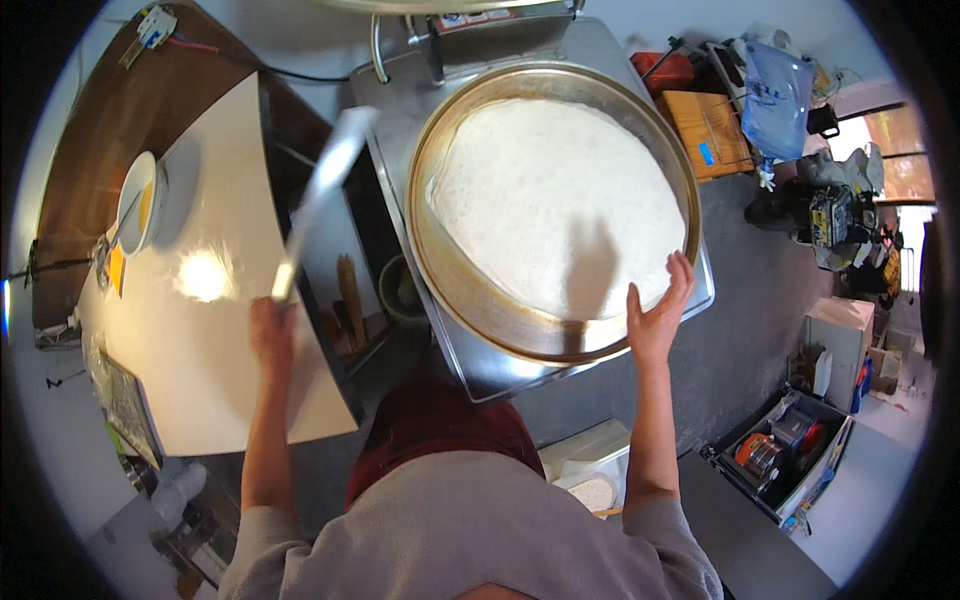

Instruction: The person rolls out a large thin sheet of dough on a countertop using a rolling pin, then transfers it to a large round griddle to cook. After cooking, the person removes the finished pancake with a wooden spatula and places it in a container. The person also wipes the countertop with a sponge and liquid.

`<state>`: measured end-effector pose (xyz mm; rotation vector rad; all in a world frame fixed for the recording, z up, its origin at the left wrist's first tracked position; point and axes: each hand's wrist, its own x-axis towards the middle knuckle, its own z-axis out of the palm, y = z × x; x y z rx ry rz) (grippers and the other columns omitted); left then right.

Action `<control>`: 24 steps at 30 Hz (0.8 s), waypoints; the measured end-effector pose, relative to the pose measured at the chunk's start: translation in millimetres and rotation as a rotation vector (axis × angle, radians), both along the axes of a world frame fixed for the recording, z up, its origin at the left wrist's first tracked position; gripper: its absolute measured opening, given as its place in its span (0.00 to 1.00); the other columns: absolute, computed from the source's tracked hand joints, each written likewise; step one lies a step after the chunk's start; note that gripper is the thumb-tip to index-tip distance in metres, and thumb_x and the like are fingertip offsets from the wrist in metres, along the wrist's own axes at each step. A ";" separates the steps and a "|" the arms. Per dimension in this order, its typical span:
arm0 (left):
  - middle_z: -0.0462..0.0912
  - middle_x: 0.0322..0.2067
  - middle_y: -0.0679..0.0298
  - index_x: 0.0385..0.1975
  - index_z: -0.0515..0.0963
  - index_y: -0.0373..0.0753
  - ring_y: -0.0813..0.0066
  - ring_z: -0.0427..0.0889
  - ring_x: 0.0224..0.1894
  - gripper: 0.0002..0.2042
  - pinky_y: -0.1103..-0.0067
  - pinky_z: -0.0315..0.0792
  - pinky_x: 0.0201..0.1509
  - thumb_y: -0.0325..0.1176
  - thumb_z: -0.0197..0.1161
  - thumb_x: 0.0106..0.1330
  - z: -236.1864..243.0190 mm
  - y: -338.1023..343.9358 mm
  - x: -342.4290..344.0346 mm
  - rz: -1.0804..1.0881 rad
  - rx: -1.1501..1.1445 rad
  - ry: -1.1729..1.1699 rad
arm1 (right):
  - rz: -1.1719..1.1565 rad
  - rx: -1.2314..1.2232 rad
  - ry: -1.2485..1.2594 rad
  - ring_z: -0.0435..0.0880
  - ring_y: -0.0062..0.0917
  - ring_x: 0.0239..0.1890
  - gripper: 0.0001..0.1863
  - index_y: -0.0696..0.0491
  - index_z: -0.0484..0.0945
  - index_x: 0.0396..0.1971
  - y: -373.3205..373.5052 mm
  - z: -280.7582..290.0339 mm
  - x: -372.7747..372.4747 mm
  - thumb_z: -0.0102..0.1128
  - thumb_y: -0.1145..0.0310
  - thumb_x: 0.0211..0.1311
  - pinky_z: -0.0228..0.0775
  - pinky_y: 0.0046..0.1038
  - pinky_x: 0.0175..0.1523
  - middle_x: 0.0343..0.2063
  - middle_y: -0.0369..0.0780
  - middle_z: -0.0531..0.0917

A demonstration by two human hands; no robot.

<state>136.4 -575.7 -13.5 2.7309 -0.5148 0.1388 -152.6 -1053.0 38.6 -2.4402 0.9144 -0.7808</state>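
My left hand point(272, 335) is closed around the handle of a long spatula point(325, 185). Its flat metal blade points up and away, blurred, over the gap between the white table and the metal appliance. In front of me, a large round pan point(475, 290) is set in the appliance's steel top. A pale, flat round of dough point(560, 180) covers most of the pan's bottom, with a hand-like shadow across its near part. My right hand point(655, 315) is at the pan's near right rim with thumb and fingers apart, holding nothing; whether the fingertips touch the rim I cannot tell.
On the left stands a white table point(225, 370) with a white bowl point(140, 200) of something yellow and a utensil. Wooden tools point(350, 295) stand below its edge. A pale bin point(590, 460) is by my legs. An open toolbox point(785, 450) lies at the right.
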 end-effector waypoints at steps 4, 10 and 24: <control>0.74 0.39 0.49 0.39 0.71 0.30 0.45 0.75 0.41 0.16 0.61 0.70 0.46 0.40 0.61 0.69 -24.2 115.1 49.3 0.228 0.139 -0.125 | 0.001 0.034 0.035 0.62 0.49 0.67 0.41 0.52 0.60 0.65 9.2 -12.2 -4.6 0.67 0.81 0.49 0.60 0.45 0.68 0.64 0.50 0.63; 0.76 0.43 0.49 0.44 0.76 0.31 0.48 0.75 0.50 0.18 0.60 0.69 0.54 0.40 0.65 0.65 -8.8 68.6 86.7 0.182 0.349 -0.387 | -0.082 0.153 0.066 0.64 0.49 0.65 0.38 0.54 0.61 0.63 3.9 -22.3 -16.8 0.66 0.82 0.49 0.66 0.42 0.65 0.63 0.51 0.62; 0.80 0.46 0.53 0.49 0.76 0.37 0.55 0.78 0.52 0.25 0.67 0.71 0.58 0.40 0.73 0.53 -34.4 -533.3 115.4 -0.884 0.166 0.146 | -0.062 0.115 -0.040 0.67 0.49 0.64 0.36 0.54 0.64 0.61 -29.1 -21.0 2.2 0.66 0.80 0.50 0.63 0.43 0.66 0.61 0.52 0.66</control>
